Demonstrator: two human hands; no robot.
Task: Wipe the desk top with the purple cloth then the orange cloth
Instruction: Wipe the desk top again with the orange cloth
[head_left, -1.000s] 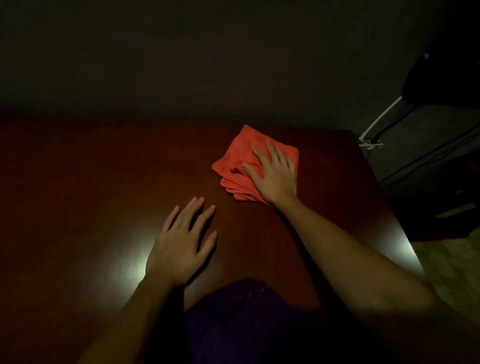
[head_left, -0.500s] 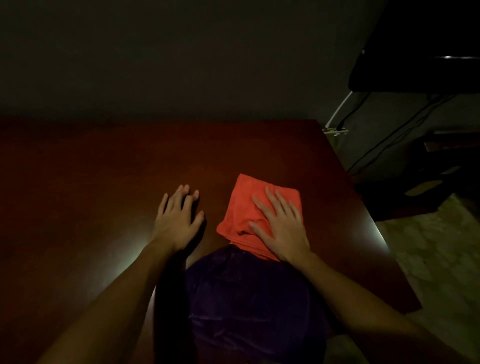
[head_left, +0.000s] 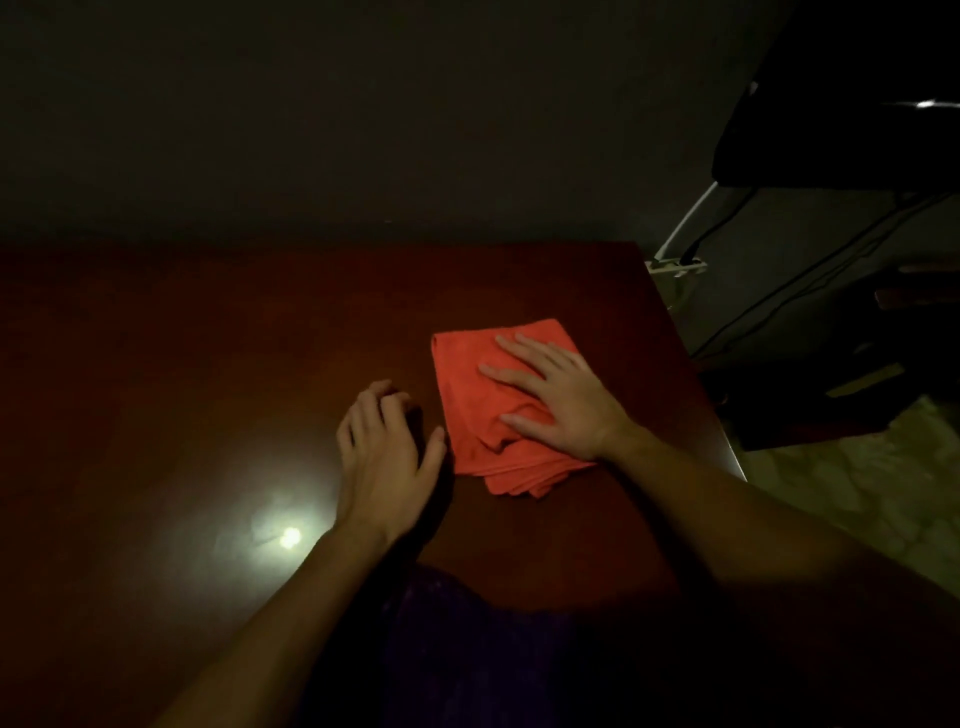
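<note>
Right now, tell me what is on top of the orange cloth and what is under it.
The right hand lies flat on the orange cloth, fingers spread. The cloth rests on the desk top; the wood directly beneath it is covered.

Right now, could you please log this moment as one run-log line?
stage: orange wipe | right hand: flat on orange cloth | left hand: rests on desk top | purple cloth: near edge

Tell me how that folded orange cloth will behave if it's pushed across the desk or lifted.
The orange cloth is likely floppy: it wrinkles beside the right hand pressing it. Its stacked layers fan out at the near edge, so lifting would probably unfold it. On the glossy desk top it should slide easily.
</note>
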